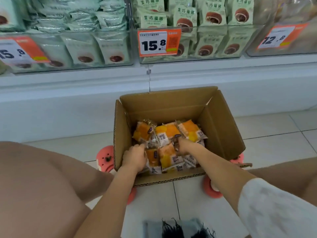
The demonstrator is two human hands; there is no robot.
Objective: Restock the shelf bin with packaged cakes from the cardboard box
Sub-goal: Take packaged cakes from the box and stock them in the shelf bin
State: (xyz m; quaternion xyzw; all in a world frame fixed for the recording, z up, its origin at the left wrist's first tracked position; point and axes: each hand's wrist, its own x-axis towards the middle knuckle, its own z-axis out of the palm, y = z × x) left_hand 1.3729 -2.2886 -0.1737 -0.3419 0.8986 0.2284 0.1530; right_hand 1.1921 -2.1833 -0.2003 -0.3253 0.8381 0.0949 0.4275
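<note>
Packaged cakes (169, 140) fill the cardboard box's (221, 134) floor; our left hand (134, 157) curls fingers around packets at its near-left corner, our right hand (184, 147) grips packets mid-pile.

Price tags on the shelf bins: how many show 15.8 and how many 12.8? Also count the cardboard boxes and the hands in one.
Price tags reading 15.8: 2, one at the left and one in the middle
Price tags reading 12.8: 1
Cardboard boxes: 1
Hands in the box: 2, left hand and right hand
Total: 6
</note>
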